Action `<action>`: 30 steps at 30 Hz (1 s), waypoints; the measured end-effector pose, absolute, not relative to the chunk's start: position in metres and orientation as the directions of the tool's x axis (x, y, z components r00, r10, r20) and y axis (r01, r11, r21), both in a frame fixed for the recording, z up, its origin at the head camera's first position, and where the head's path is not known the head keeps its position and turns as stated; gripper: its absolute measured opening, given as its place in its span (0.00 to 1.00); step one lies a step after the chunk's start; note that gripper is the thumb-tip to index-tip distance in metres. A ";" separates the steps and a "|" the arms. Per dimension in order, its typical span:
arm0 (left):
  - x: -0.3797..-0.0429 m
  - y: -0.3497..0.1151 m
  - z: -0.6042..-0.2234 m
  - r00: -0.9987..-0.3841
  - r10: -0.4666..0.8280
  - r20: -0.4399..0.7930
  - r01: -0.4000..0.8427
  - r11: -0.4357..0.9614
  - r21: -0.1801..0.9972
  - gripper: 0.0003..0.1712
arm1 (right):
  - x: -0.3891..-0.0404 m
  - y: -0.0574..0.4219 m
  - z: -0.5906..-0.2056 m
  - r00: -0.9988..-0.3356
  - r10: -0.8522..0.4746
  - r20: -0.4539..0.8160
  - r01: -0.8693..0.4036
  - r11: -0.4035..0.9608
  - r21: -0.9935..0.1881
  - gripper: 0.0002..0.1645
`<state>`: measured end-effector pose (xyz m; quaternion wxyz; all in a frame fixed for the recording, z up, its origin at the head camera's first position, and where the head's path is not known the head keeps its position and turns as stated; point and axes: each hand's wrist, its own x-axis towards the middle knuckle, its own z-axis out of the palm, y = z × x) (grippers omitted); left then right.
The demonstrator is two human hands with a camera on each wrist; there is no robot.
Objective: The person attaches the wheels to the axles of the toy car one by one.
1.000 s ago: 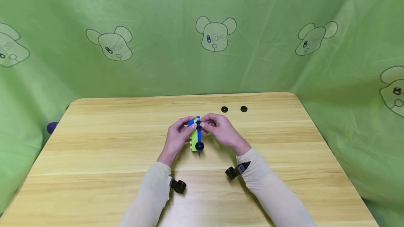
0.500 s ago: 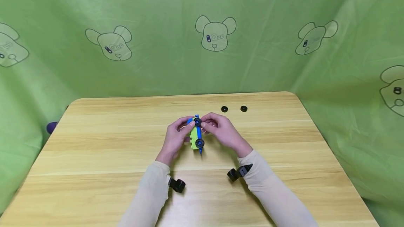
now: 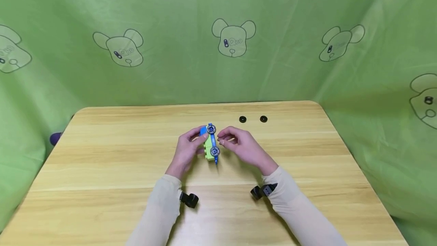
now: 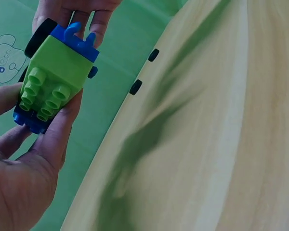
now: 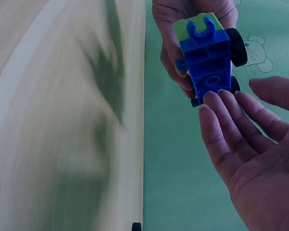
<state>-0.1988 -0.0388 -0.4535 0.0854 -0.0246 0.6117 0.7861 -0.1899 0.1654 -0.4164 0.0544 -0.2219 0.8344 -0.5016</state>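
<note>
My left hand (image 3: 186,149) grips a toy car built of lime-green bricks (image 4: 58,67) on a blue wheeled base (image 5: 207,62). The car is tilted on its side above the table, one row of wheels turned toward the head camera. On that side sit two black tyres, a far wheel (image 3: 211,129) and a near wheel (image 3: 215,151). Small blue hubs (image 4: 92,72) without tyres stick out on the opposite side. Just right of the car is my right hand (image 3: 244,147), fingers loosely bent and holding nothing. Its fingertips (image 5: 209,98) are close to the base; contact is unclear.
Two loose black tyres, a left tyre (image 3: 242,119) and a right tyre (image 3: 263,119), lie near the far edge of the wooden table (image 3: 102,155). A green curtain (image 3: 181,67) surrounds the table's back and sides. Something purple (image 3: 55,138) shows beyond the left edge.
The car has turned in my left hand, so its tyred side faces more upward. My right hand has come off the far wheel and drawn slightly right.
</note>
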 end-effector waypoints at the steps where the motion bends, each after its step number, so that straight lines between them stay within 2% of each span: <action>1: -0.199 -0.039 -0.453 -0.985 0.099 -0.143 -0.163 -0.240 0.957 0.24 | -0.189 0.166 -0.416 -0.888 -0.436 0.145 -0.337 0.402 -0.852 0.13; 7: -0.202 -0.038 -0.450 -0.987 0.059 -0.152 -0.162 -0.257 0.953 0.25 | -0.186 0.168 -0.416 -0.829 -0.513 0.224 -0.438 0.345 -0.830 0.17; 11: -0.202 -0.038 -0.451 -0.985 0.048 -0.167 -0.173 -0.246 0.954 0.27 | -0.183 0.171 -0.417 -0.781 -0.561 0.274 -0.502 0.303 -0.810 0.26; 18: -0.199 -0.039 -0.453 -0.981 0.054 -0.187 -0.195 -0.265 0.944 0.28 | -0.175 0.171 -0.418 -0.724 -0.629 0.283 -0.587 0.347 -0.731 0.41; 30: -0.199 -0.038 -0.453 -0.976 0.088 -0.201 -0.218 -0.278 0.935 0.28 | -0.176 0.166 -0.419 -0.715 -0.634 0.295 -0.634 0.409 -0.656 0.40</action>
